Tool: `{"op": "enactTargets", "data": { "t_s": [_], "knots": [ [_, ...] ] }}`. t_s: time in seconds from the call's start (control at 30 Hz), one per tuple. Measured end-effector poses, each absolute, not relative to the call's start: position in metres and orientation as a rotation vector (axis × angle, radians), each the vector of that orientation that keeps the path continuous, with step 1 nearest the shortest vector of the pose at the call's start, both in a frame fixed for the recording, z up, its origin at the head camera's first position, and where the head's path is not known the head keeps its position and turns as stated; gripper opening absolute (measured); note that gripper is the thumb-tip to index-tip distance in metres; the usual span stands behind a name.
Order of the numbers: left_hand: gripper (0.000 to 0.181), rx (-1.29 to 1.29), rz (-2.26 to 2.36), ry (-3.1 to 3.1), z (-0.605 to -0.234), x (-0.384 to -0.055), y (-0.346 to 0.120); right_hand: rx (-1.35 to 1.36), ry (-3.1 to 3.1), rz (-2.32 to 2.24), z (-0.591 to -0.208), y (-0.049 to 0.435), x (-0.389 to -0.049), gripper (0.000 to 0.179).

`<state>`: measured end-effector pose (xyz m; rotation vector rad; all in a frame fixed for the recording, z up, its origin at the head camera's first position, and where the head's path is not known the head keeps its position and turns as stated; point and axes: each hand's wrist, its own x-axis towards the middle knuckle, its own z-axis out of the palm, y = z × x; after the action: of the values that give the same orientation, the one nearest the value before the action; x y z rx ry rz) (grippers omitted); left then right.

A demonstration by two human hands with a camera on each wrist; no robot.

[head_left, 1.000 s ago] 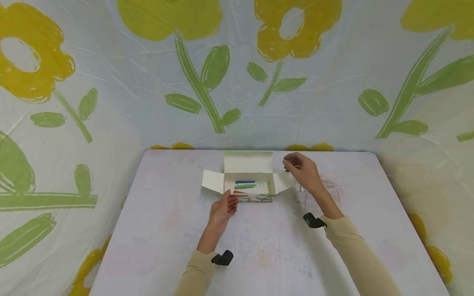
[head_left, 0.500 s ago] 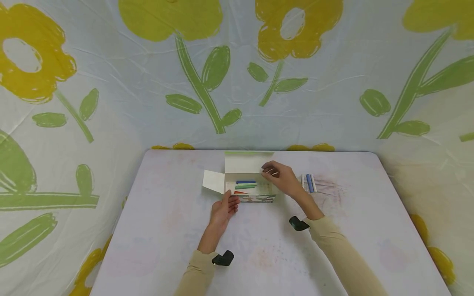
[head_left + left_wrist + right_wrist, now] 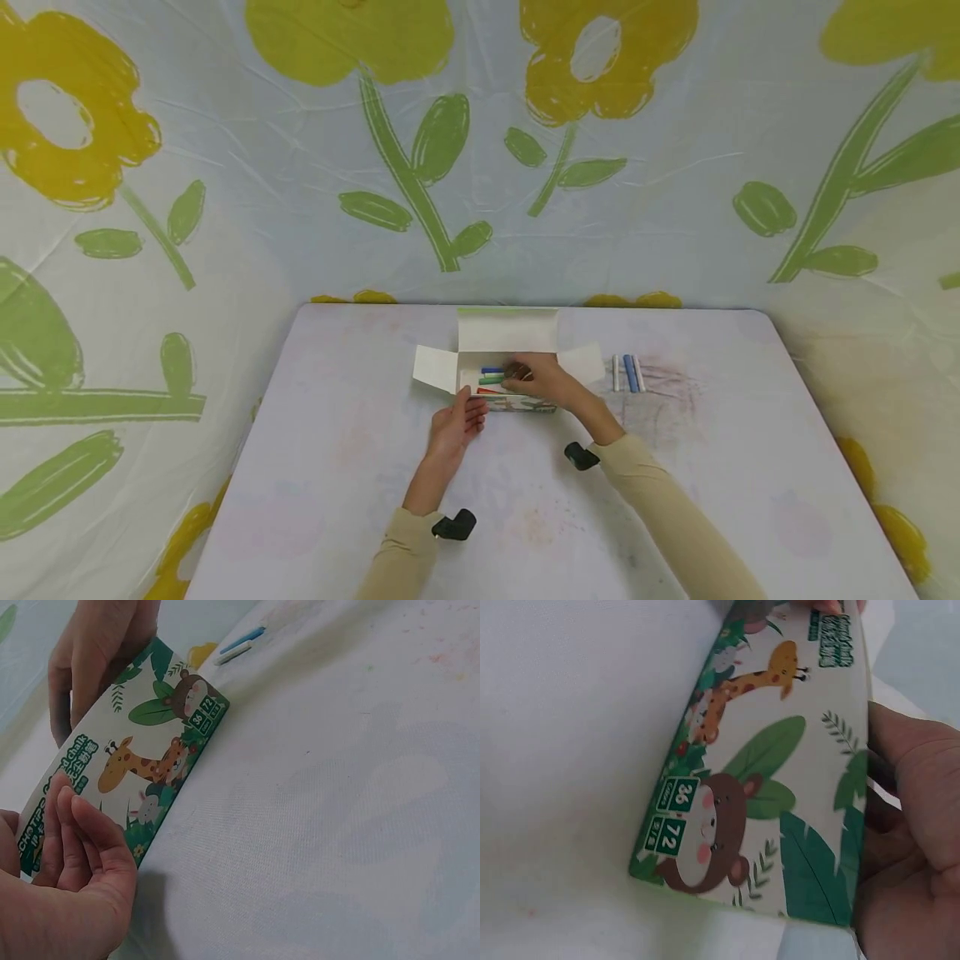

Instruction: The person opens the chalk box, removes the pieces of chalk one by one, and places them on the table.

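Observation:
A white-lined cardboard chalk box [image 3: 517, 403] stands on the table with its flaps spread. Its front, printed with a giraffe [image 3: 133, 766] and a bear, shows in both wrist views. My left hand [image 3: 452, 427] grips the front left corner, thumb at the rim and fingers along the front wall. Reaching down into the box, my right hand [image 3: 546, 377] has thumb and fingers apart beside the chalk sticks; the box wall hides its fingertips in the right wrist view. Inside lie a blue chalk stick [image 3: 492, 370], green ones [image 3: 491, 381] and a red one [image 3: 487, 391].
Right of the box, a blue chalk stick [image 3: 630, 373] lies between two white ones on the table [image 3: 360, 467]. The right flap [image 3: 583, 363] sticks out toward them. Behind the table hangs a flowered cloth [image 3: 300, 167].
My right hand has moved left from above the right flap and down into the box, uncovering the chalk sticks on the table. My left hand has stayed at the box corner.

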<state>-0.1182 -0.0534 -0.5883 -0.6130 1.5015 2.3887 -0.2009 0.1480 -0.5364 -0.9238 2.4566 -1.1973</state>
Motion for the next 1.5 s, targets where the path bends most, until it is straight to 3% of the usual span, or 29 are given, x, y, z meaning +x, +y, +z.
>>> {"op": "enactTargets", "data": {
  "t_s": [0.77, 1.5],
  "knots": [
    [0.048, -0.677, 2.414, 1.490, -0.585, -0.117, -0.047, -0.782, 2.362, -0.753, -0.529, 0.122, -0.218, 0.013],
    [0.055, -0.631, 2.432, 1.512, -0.583, -0.116, -0.050, -0.862, 2.426, -0.945, -0.530, 0.139, -0.214, 0.012]
  ]
}}
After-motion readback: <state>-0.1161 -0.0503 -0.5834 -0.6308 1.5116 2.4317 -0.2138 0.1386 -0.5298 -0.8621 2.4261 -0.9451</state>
